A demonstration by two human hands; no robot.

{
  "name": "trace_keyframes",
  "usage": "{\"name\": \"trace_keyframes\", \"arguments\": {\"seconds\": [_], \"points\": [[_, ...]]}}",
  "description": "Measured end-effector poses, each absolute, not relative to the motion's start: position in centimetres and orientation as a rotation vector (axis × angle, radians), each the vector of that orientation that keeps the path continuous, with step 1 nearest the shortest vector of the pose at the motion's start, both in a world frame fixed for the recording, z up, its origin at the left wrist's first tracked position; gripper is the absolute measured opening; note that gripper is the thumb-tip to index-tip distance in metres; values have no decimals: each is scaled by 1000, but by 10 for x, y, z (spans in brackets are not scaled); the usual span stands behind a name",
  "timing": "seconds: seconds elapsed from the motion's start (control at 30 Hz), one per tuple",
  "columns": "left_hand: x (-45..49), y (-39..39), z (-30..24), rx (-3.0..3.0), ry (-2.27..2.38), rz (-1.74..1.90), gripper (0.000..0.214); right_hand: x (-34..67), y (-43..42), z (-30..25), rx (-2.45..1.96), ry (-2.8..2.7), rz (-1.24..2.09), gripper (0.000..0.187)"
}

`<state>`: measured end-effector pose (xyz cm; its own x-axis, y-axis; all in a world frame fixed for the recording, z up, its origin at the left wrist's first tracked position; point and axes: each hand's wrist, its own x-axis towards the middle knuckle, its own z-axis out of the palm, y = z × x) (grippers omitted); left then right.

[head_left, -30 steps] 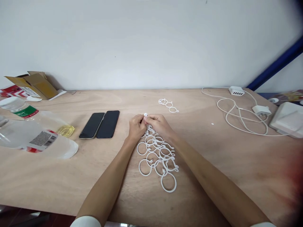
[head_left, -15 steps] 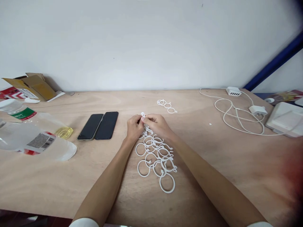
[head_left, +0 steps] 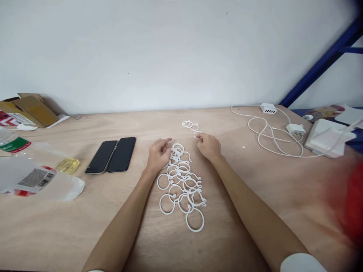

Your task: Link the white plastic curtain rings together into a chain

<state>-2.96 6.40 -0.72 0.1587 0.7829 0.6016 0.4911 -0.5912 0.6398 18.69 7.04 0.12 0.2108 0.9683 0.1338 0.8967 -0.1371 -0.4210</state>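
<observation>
Rings (head_left: 179, 174), white and thin, lie flat in an overlapping pile on the wooden table (head_left: 56, 234), between the person's forearms. The pile's long axis runs away from the person and leans slightly left, broad at the middle and narrower at the far end. The nearest ring (head_left: 203, 219) points its small clip away from the person; along the right side several clips face right, and on the left side clips face right or far-right, into the pile. The far ones overlap too closely for each to be read.

The left hand (head_left: 159, 154) is loosely curled beside the pile's far left edge, forefinger stretched to the right and apart from the thumb; whether its fingers touch a ring cannot be told. The right hand (head_left: 209, 146) is half closed, fingertips drawn together at the end ring (head_left: 194, 134) of a small row of rings (head_left: 190, 125) beyond the pile. That row slants from far left to near right; whether the fingertips pinch the end ring or merely rest against it cannot be told.

Two dark phones (head_left: 111, 155) lie side by side to the left, long axes slanting away and rightward. A white cable (head_left: 268, 124) loops at the right.
</observation>
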Motion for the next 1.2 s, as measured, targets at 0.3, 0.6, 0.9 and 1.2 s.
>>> {"name": "trace_keyframes", "arguments": {"seconds": [0.3, 0.6, 0.9, 1.2], "points": [[-27, 63, -4, 2089, 1381, 1508, 24, 154, 68, 14, -1431, -1843, 264, 20], [-25, 59, -3, 2162, 1302, 1604, 20, 121, 54, 23, -1176, -1960, 321, 22], [-26, 63, -10, 2084, 1375, 1563, 20, 122, 54, 27, -1273, -1648, 628, 17], [-28, 62, -8, 2095, 1414, 1523, 19, 101, 49, 34, -1218, -1448, 1106, 34]]}}
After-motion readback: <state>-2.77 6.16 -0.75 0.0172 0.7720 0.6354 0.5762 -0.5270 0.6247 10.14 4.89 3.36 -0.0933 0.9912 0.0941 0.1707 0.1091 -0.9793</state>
